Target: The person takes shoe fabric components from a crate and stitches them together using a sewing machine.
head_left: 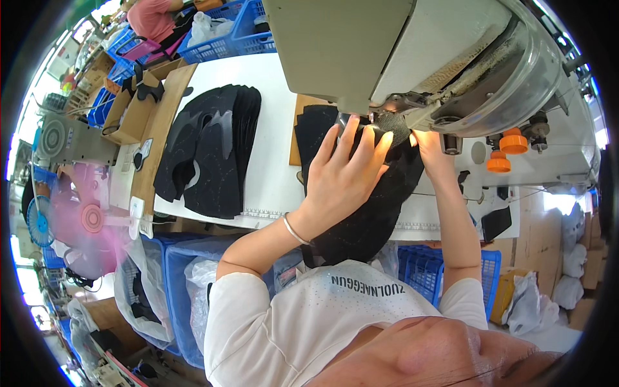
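Black fabric is what both hands are working: a dark, curved fabric piece [374,219] lies on the white tabletop [271,161] and runs up under the head of the sewing machine [412,58], its lower edge hanging over the front toward the person.

The left hand [342,174] lies flat on it, fingers spread and pressing down, closed on nothing. Its fingertips sit just beside the lit needle area, so a slip or a sudden feed could, I judge, carry them under the needle. The right hand [431,149] is at the far side of that spot, touching the fabric edge; whether its grip is pinched or loose cannot be told, since the machine hides much of it. Uneven pressure between the two hands might skew the seam.

Containers, from the left: a cardboard box [132,106] holds a few dark pieces; a stack of black cut pieces [213,148] lies loose beside it. Below the tabletop, blue bins [177,284] hold clear plastic bags with dark contents. At top, blue baskets [225,32] hold pale bagged material. At right, a blue crate [425,271] shows only its mesh wall.
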`<state>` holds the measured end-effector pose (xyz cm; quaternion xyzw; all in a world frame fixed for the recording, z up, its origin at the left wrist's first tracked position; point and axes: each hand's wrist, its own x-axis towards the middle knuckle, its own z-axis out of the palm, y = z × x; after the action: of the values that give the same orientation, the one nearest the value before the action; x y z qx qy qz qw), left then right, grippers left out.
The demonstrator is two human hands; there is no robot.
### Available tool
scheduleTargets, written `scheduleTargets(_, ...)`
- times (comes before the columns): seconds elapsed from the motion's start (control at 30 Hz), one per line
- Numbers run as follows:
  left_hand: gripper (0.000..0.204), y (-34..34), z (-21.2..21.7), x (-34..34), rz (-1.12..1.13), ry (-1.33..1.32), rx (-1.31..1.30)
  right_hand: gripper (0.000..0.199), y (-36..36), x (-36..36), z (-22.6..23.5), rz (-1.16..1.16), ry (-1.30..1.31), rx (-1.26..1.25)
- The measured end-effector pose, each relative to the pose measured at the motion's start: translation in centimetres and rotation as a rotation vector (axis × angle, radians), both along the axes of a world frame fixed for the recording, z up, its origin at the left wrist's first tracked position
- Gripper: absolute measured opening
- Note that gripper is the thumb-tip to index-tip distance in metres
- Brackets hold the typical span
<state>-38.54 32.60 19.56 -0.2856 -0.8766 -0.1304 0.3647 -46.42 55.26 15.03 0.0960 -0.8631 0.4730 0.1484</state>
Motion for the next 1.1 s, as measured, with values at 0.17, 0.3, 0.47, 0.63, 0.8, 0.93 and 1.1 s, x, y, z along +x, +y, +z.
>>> scheduleTargets(0.17, 0.039, -0.3, 0.2, -0.4, -0.008, -0.005, 0.022, 0.025, -1.3, 1.3, 1.0, 0.041, -0.01, -0.335)
scheduleTargets(0.3, 0.039, -0.7, 0.1, -0.7, 0.028, 0.078, -0.025, 0.018, -2.4, 2.5, 2.1, 0.059, -0.012, -0.476)
scheduleTargets(0.47, 0.041, -1.5, 0.4, -0.9, 0.035, 0.137, -0.065, 0.011, -4.1, 4.5, 3.8, -0.011, -0.068, -0.483)
scheduleTargets(0.63, 0.038, -2.7, 0.1, -1.8, -0.06, 0.204, -0.109, 0.013, -5.2, 6.7, 4.0, 0.016, -0.123, -0.586)
scheduleTargets(0.8, 0.032, -4.3, 0.7, -4.2, -0.229, 0.099, 0.065, 0.022, -6.9, 8.4, 3.2, 0.029, -0.023, -0.48)
scheduleTargets(0.93, 0.025, -4.7, 1.2, -5.1, -0.3, -0.034, 0.149, 0.02, -7.3, 8.4, 2.8, 0.015, 0.024, -0.425)
scheduleTargets(1.1, 0.022, -4.6, 1.1, -5.2, -0.315, -0.119, 0.215, 0.025, -7.2, 7.3, 2.7, -0.024, 0.064, -0.388)
